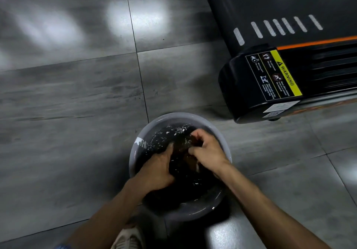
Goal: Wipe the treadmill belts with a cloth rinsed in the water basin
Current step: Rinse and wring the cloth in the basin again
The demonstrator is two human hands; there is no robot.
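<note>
One basin (135, 148) on the tiled floor (77, 98), two hands in its dark water — left hand (157, 168) and right hand (207, 149) both clenched on one brown cloth (190, 158); one treadmill (270, 86) near, upper right — one shoe (128, 238) below

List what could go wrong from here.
Both hands, left hand and right hand, churn the dark cloth in the round grey plastic basin, so water may slop onto the smooth grey floor tiles, a slip hazard. An unwrung cloth could drip on the black treadmill.
</note>
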